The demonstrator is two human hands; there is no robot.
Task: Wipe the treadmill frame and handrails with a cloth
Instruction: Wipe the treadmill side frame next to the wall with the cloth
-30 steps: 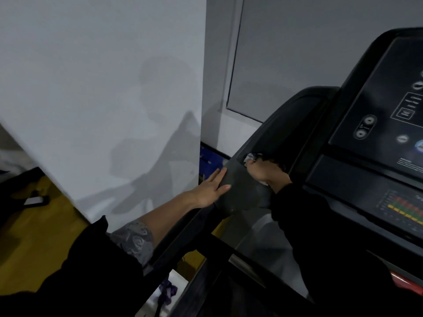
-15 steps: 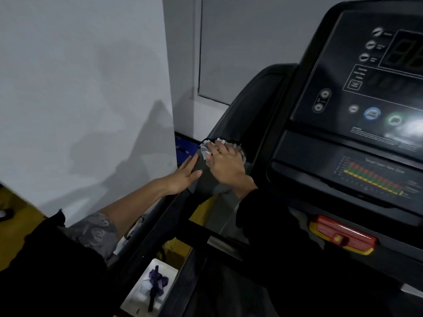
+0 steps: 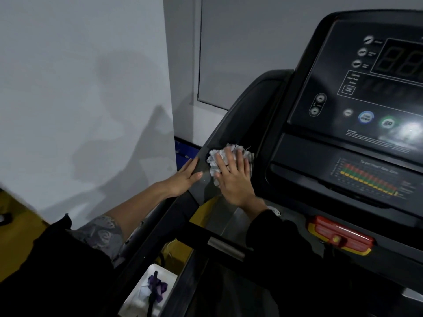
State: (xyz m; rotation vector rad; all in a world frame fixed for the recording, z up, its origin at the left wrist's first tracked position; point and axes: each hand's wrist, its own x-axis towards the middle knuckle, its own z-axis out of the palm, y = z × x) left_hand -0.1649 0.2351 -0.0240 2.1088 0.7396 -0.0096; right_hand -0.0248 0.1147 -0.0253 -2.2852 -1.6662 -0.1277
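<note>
A crumpled white patterned cloth point(image 3: 214, 160) lies on the black left side arm of the treadmill frame point(image 3: 247, 104), just left of the console. My right hand point(image 3: 233, 177) lies flat on top of the cloth, fingers spread, pressing it onto the frame. My left hand point(image 3: 185, 177) rests flat on the outer edge of the same arm, fingers together and empty, a little left of the cloth. The lower black handrail point(image 3: 158, 227) runs down toward me under my left forearm.
The console point(image 3: 366, 106) with display and buttons fills the right side, with a red and yellow safety stop point(image 3: 338, 235) below it. A white wall panel point(image 3: 80, 99) stands close on the left. A white box holding something purple point(image 3: 153, 289) sits on the floor beside the treadmill.
My right hand has slid the cloth up the side arm and flattened out on top of it. My left hand kept its place on the arm's edge. The view has shifted right toward the console.
</note>
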